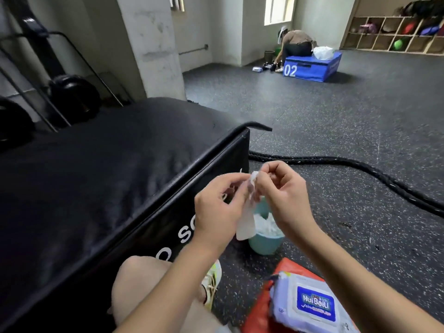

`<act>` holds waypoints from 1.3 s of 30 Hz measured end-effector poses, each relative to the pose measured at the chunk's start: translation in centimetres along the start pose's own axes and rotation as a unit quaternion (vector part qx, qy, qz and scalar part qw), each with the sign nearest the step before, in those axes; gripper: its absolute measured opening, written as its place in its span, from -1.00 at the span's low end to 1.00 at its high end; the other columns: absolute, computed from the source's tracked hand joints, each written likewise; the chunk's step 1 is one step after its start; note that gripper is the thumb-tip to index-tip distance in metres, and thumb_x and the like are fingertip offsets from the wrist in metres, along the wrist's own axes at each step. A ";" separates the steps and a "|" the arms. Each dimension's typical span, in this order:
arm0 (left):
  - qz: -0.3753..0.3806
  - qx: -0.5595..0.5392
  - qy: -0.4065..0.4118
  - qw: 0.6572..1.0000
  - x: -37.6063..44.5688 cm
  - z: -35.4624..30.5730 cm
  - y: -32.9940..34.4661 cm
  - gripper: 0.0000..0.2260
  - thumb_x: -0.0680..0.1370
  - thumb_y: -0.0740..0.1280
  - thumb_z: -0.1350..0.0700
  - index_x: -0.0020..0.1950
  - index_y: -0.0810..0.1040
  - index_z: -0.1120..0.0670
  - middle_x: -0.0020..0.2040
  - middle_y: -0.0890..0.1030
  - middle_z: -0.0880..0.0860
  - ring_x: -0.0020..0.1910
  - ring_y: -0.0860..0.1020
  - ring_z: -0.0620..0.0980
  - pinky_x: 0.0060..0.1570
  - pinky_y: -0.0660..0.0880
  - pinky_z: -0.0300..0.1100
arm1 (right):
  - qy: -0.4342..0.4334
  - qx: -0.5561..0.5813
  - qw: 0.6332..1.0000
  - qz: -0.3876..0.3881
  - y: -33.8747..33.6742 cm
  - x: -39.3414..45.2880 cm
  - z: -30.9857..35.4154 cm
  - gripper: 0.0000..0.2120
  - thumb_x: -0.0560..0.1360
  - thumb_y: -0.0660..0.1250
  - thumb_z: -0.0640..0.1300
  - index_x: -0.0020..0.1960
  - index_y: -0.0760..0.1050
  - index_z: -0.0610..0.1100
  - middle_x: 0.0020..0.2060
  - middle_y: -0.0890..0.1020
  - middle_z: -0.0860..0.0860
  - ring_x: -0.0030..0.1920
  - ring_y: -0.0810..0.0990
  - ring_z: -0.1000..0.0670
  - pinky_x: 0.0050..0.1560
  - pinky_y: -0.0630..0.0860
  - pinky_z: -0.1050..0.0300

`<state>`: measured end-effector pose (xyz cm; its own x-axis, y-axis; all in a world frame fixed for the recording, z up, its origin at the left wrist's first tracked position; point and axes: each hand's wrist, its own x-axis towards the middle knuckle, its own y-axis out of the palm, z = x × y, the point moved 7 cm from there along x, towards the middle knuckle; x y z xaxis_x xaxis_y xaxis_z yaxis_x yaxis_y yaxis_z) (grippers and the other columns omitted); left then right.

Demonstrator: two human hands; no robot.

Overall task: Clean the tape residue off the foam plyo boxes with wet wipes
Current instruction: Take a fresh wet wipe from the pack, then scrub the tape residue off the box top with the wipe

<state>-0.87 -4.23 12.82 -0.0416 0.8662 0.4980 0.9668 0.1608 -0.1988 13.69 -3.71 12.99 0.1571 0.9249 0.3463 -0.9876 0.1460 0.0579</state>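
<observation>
Two hands meet in mid-air at frame centre, both on one wet wipe (245, 224). Left hand (217, 210): fingers curled, thumb and fingertips pinching the wipe's upper edge from the left. Right hand (283, 191): fingers curled, pinching the same top edge from the right; the two pinches almost touch. The wipe hangs down from the pinch as a folded white strip, lower end free, in front of a pale teal bin (264, 243).

The bin stands on the speckled rubber floor (336, 131), just beside the front face of the black plyo box (101, 169), and holds crumpled white wipes. The black box fills the left half of the view; white lettering on its side face, partly hidden by the left forearm. Tape residue on it: cannot tell.

Wipes pack (310, 306), white with a blue label, lies at lower right on a red-orange bag (262, 306), under the right forearm. A thick black rope (360, 169) runs across the floor behind the hands. Far back, a blue plyo box (312, 66) marked 02, with a second person (296, 42) crouched on it.
</observation>
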 end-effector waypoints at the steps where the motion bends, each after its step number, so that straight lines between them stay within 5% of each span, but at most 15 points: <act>1: -0.016 -0.005 -0.017 1.000 0.3 -0.6 -1.6 -0.92 0.57 0.43 0.15 0.03 0.69 0.02 -0.08 0.70 -0.09 -0.05 0.67 -0.02 -0.01 0.59 0.02 | -0.008 0.035 0.999 0.032 1.7 0.1 0.7 -0.91 0.55 0.33 -0.24 -0.11 0.45 -0.20 -0.41 0.57 -0.10 -0.39 0.54 -0.02 -0.27 0.50 0.04; 5: -0.101 -0.027 -0.037 0.994 1.3 -3.9 -8.8 -0.95 0.56 0.44 0.12 -0.09 0.69 0.03 -0.18 0.70 -0.04 -0.15 0.68 -0.04 -0.06 0.62 0.05 | -0.034 0.115 0.981 0.154 9.1 -0.2 3.8 -0.77 0.49 0.46 -0.16 0.06 0.45 -0.15 -0.19 0.56 0.00 -0.17 0.56 0.03 -0.11 0.53 0.14; 9: -0.170 -0.069 -0.070 0.981 1.0 -6.1 -16.7 -0.93 0.50 0.50 0.08 -0.12 0.73 0.08 -0.05 0.71 -0.01 -0.08 0.69 0.02 -0.05 0.64 -0.02 | -0.028 0.117 0.960 0.253 17.0 -1.1 6.7 -0.58 0.38 0.58 -0.13 0.12 0.45 -0.09 -0.09 0.61 0.01 -0.04 0.62 0.04 -0.01 0.57 0.16; 15: -0.239 -0.057 -0.100 0.964 -2.5 -7.8 -27.0 -0.93 0.54 0.45 0.15 -0.07 0.73 0.11 -0.10 0.73 0.06 -0.02 0.69 0.01 0.08 0.60 -0.04 | 0.030 0.177 0.911 0.370 26.7 -4.2 9.1 -0.76 0.47 0.51 -0.13 0.10 0.62 -0.17 -0.03 0.72 -0.11 -0.02 0.69 -0.10 -0.04 0.58 0.12; 19: -0.267 0.055 -0.104 0.956 -5.7 -9.2 -33.7 -0.92 0.57 0.41 0.12 -0.05 0.70 0.08 -0.08 0.72 -0.03 -0.01 0.67 -0.11 0.04 0.57 -0.20 | -0.020 0.117 0.909 0.398 30.8 -6.4 9.9 -0.89 0.59 0.38 -0.19 0.01 0.69 -0.09 -0.04 0.73 0.00 0.05 0.69 0.01 0.09 0.57 0.09; 25: -0.260 0.191 -0.137 0.937 -10.4 -10.8 -38.6 -0.88 0.60 0.37 0.09 -0.13 0.62 0.06 -0.42 0.57 -0.04 -0.37 0.51 -0.11 -0.21 0.45 -0.36 | -0.140 0.012 0.899 0.415 35.1 -10.3 12.2 -0.83 0.67 0.25 -0.08 -0.08 0.53 0.05 -0.23 0.61 0.18 -0.20 0.55 0.18 -0.18 0.42 0.37; 28: -0.308 0.210 -0.139 0.917 -12.4 -11.6 -40.0 -0.91 0.57 0.42 0.08 -0.13 0.65 0.00 -0.37 0.58 -0.14 -0.36 0.50 -0.24 -0.26 0.40 -0.45 | -0.157 0.006 0.898 0.412 36.1 -11.7 13.1 -0.83 0.67 0.25 -0.07 -0.08 0.54 0.05 -0.24 0.64 0.17 -0.22 0.59 0.16 -0.22 0.45 0.37; 31: -0.351 0.162 -0.150 0.910 -14.0 -11.3 -41.2 -0.92 0.52 0.46 0.00 -0.12 0.68 -0.02 -0.25 0.67 -0.06 -0.22 0.60 -0.21 -0.12 0.53 -0.27 | -0.156 0.005 0.900 0.408 36.7 -12.7 13.4 -0.85 0.65 0.29 -0.05 -0.09 0.57 0.06 -0.21 0.66 0.17 -0.14 0.61 0.17 -0.15 0.46 0.37; 34: -0.392 0.057 -0.196 0.897 -16.0 -8.5 -42.1 -0.71 0.47 0.47 -0.19 -0.01 0.69 0.00 -0.02 0.71 0.05 0.06 0.67 0.05 0.16 0.57 0.10 | -0.142 -0.008 0.904 0.403 37.3 -13.1 13.0 -0.84 0.63 0.31 -0.01 -0.12 0.58 0.07 -0.25 0.66 0.11 -0.19 0.60 0.12 -0.20 0.47 0.33; 37: -0.290 -0.252 -0.259 0.886 -17.2 -4.4 -38.6 -0.43 0.56 0.31 -0.29 0.31 0.57 0.16 0.28 0.59 0.24 0.32 0.53 0.23 0.37 0.38 0.19 | -0.123 -0.029 0.910 0.395 38.0 -13.1 12.0 -0.83 0.63 0.30 0.01 -0.12 0.58 0.06 -0.30 0.64 0.01 -0.29 0.55 0.06 -0.26 0.44 0.31; 39: -0.212 -0.326 -0.272 0.880 -17.7 -3.4 -36.1 -0.50 0.65 0.25 -0.16 0.41 0.48 0.19 0.36 0.52 0.26 0.38 0.48 0.22 0.44 0.29 0.17 | -0.098 -0.038 0.916 0.388 38.7 -12.5 11.2 -0.83 0.63 0.32 0.03 -0.11 0.59 0.05 -0.36 0.58 -0.05 -0.38 0.47 0.09 -0.32 0.40 0.29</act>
<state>-34.21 -26.97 14.01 -0.3774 0.9203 -0.1029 0.7672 0.3729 0.5218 -26.42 -13.61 21.41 -0.6014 0.6817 0.4167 -0.7986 -0.4969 -0.3395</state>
